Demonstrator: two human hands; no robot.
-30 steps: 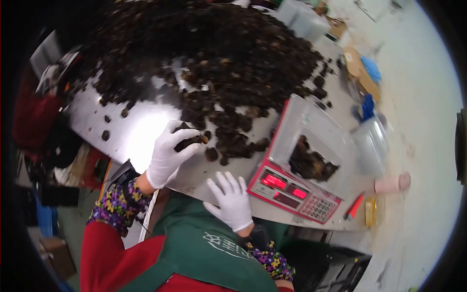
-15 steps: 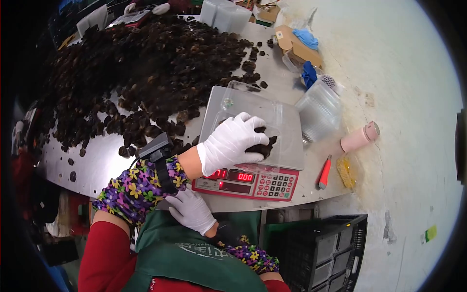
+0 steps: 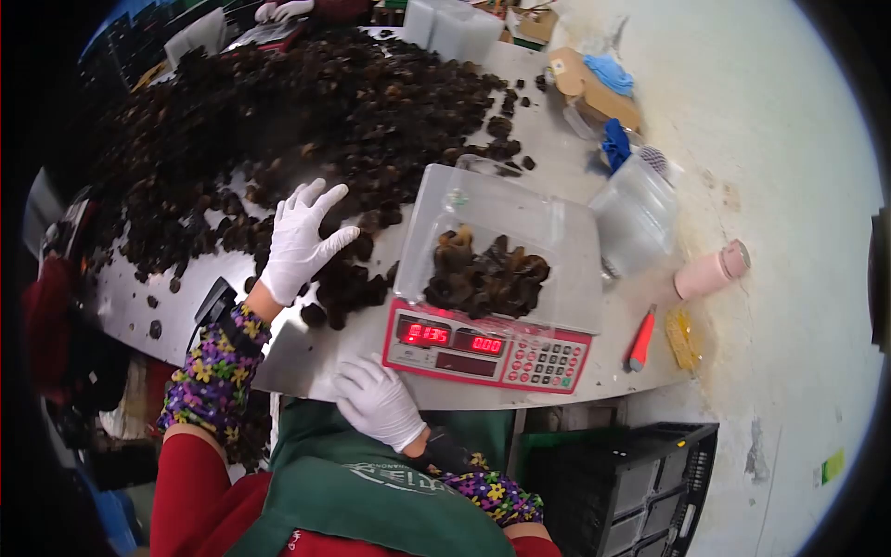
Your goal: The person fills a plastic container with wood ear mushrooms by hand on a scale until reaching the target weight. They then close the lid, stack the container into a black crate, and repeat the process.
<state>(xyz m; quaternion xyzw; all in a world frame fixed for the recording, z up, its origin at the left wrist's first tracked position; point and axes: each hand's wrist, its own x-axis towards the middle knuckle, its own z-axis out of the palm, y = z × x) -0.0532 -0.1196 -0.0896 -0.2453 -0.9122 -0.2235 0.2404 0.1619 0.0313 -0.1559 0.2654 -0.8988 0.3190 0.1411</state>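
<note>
We are seeing a glossy clear plastic tray, a smooth shiny metal table and matt, wrinkled dark mushrooms.

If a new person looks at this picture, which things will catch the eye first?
First, the huge heap of dark dried mushrooms covering the far and left part of the table. Next, the red scale at the near edge, bearing a clear tray of mushrooms. The white-gloved left hand spreads open over the heap's near edge.

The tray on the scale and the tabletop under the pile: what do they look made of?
The tray looks like thin clear plastic: the dark pieces and the scale show through it, with glare on its rim. The tabletop seems to be bare brushed metal, grey and dully reflective, though a coated surface cannot be ruled out.
</note>
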